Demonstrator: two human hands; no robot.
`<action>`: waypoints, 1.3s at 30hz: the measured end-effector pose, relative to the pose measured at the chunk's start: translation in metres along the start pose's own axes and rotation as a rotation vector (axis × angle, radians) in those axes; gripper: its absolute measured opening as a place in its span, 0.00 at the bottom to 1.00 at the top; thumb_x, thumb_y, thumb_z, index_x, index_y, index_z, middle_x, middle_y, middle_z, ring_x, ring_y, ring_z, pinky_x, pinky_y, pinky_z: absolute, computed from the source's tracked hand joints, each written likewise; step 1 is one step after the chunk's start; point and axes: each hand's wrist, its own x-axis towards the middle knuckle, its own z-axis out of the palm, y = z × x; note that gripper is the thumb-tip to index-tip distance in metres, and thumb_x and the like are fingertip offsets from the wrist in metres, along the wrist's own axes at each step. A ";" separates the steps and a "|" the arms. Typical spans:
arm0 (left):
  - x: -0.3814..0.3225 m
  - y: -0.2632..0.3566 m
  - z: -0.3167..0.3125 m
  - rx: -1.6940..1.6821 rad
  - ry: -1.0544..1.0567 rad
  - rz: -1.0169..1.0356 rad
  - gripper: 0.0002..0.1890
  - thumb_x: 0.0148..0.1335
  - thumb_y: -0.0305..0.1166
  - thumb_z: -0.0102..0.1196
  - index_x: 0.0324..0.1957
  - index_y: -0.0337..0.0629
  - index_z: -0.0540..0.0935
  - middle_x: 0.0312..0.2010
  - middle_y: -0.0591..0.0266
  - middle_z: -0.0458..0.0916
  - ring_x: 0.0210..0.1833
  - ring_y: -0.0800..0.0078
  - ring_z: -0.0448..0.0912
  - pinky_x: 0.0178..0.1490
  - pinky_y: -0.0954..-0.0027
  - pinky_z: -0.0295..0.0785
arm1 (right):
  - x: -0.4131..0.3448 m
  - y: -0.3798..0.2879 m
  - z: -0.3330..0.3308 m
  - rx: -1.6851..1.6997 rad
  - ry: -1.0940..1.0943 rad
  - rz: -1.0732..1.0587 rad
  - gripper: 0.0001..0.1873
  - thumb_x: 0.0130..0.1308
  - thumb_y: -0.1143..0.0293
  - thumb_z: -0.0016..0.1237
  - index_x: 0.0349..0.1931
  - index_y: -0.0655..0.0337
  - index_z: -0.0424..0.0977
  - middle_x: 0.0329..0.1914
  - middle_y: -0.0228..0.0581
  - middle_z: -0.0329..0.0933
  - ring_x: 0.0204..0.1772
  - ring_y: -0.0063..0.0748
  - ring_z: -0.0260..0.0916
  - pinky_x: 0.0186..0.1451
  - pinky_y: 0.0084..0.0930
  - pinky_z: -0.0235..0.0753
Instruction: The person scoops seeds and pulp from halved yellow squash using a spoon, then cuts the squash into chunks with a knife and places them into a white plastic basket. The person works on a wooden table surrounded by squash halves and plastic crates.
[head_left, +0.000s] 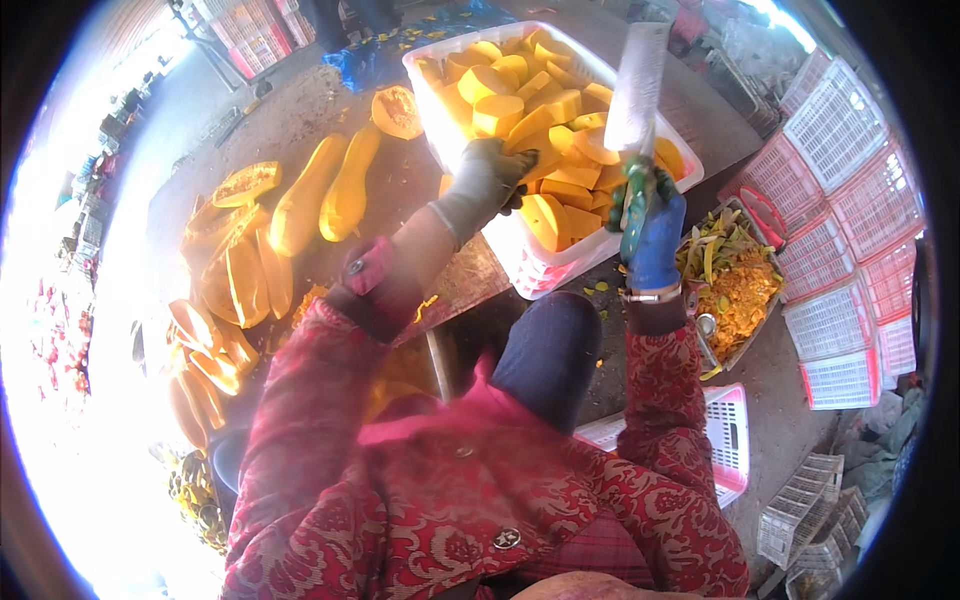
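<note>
A white plastic crate (551, 277) heaped with cut orange squash pieces (499, 114) stands before me. Gloved in grey, my left hand (487, 176) reaches over its near left side with its fingers against a squash piece (534, 146); whether it grips the piece is hard to tell. In a blue and green glove, my right hand (646, 217) holds a wide-bladed cleaver (636, 90) by its handle, blade pointing up and away above the crate's right side. Two whole peeled squashes (307, 196) and several halved squashes (244, 281) lie on the board at the left.
A container of peelings and squash pulp (739, 304) stands at the right. Beyond it are stacked plastic crates (832, 247). A half squash (396, 112) lies by the crate's far left corner. Another white crate (731, 435) is beside my right arm. A person's legs (352, 22) show at the top.
</note>
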 end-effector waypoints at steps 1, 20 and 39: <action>0.007 0.003 0.002 0.096 0.016 -0.045 0.14 0.58 0.37 0.62 0.33 0.34 0.77 0.18 0.57 0.74 0.11 0.72 0.69 0.12 0.69 0.63 | 0.006 0.003 0.008 0.013 0.042 -0.002 0.11 0.67 0.60 0.50 0.40 0.58 0.73 0.18 0.28 0.70 0.15 0.19 0.66 0.16 0.16 0.67; 0.146 -0.008 0.042 1.031 0.469 0.566 0.16 0.58 0.46 0.53 0.41 0.47 0.80 0.39 0.53 0.80 0.44 0.52 0.78 0.48 0.54 0.72 | 0.024 0.024 0.030 0.143 0.266 -0.202 0.13 0.68 0.61 0.47 0.42 0.62 0.74 0.21 0.28 0.69 0.18 0.16 0.62 0.20 0.17 0.64; 0.240 0.031 0.037 1.563 -0.003 0.345 0.28 0.57 0.54 0.52 0.47 0.39 0.82 0.45 0.48 0.82 0.49 0.55 0.80 0.53 0.62 0.73 | 0.021 0.024 0.019 0.118 0.109 -0.409 0.21 0.69 0.54 0.44 0.49 0.65 0.73 0.29 0.31 0.73 0.24 0.17 0.66 0.25 0.14 0.67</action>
